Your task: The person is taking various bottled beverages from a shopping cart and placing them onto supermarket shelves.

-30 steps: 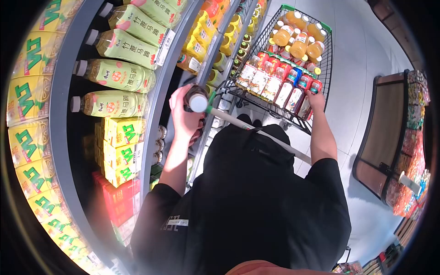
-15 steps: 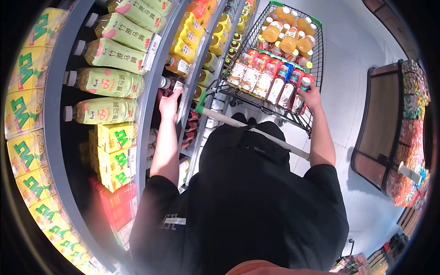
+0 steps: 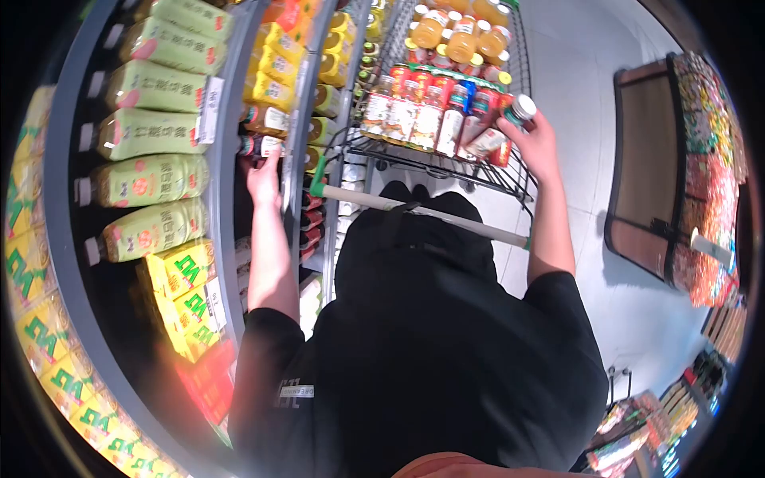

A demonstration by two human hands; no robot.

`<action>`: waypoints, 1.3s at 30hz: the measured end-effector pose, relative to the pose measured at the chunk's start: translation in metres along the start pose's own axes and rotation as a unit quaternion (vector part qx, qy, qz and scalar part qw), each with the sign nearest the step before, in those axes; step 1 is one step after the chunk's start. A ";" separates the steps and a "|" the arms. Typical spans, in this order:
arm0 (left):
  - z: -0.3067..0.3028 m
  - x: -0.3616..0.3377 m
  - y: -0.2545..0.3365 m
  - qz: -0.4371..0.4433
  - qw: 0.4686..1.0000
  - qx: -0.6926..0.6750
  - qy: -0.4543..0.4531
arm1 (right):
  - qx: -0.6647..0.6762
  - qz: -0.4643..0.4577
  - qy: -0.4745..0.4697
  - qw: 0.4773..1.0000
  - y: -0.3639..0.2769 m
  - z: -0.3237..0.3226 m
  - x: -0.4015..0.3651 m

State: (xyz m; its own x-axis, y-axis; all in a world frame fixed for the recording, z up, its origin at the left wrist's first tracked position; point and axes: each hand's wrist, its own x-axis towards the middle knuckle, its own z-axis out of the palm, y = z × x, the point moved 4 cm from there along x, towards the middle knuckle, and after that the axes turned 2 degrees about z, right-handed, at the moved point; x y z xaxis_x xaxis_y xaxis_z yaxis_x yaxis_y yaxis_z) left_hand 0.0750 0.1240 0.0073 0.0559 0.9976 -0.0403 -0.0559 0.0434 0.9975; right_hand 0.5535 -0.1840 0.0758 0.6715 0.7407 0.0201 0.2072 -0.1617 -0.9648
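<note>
My right hand (image 3: 535, 145) is closed around a drink bottle (image 3: 488, 143) with a pale cap and a white label, tilted at the near right corner of the shopping cart (image 3: 446, 158). Beside it in the cart stand upright dark bottles (image 3: 449, 129) with white labels and a row of white-labelled bottles (image 3: 398, 119). On the left, my left hand (image 3: 264, 182) reaches into a shelf, its fingers round a dark bottle (image 3: 253, 146) with a white label; part of that bottle is hidden in the shelf.
Orange juice bottles (image 3: 462, 41) fill the cart's far end. The cart's handle (image 3: 430, 217) crosses in front of my body. Green-labelled bottles (image 3: 159, 171) and yellow drink packs (image 3: 187, 295) line the left shelves. A brown-sided display bin (image 3: 649, 159) stands right.
My right hand has raised and tilted the bottle, which stood upright among the others in the cart. My left hand stays at the shelf bottle. The view has shifted a little.
</note>
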 end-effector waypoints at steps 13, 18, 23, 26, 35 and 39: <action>0.158 -0.181 0.112 0.102 0.907 0.186 -0.364 | 0.084 -0.033 -0.252 0.964 -0.076 0.080 -0.024; 0.175 -0.199 0.140 -0.028 0.881 0.250 -0.400 | 0.032 -0.039 -0.326 0.944 -0.130 0.110 -0.059; 0.128 -0.187 0.106 0.050 0.911 0.252 -0.321 | 0.329 0.069 -0.420 0.843 -0.080 0.121 -0.030; 0.101 -0.187 0.111 0.123 0.929 0.274 -0.215 | 0.359 0.174 -0.214 0.892 -0.006 0.102 0.023; 0.014 -0.178 0.105 0.311 0.860 0.405 0.010 | -0.061 0.230 -0.007 0.971 0.192 0.063 0.079; -0.015 -0.160 0.082 0.317 0.862 0.392 0.055 | -0.193 0.237 0.001 0.952 0.240 0.074 0.087</action>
State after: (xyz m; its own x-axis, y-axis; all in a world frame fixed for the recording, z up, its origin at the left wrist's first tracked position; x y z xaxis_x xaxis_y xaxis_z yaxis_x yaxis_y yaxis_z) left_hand 0.0461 -0.0312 0.0951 0.1653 0.8083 0.5650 0.6533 -0.5190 0.5513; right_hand 0.6088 -0.1103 -0.1737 0.7563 0.5237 -0.3920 0.1263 -0.7048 -0.6980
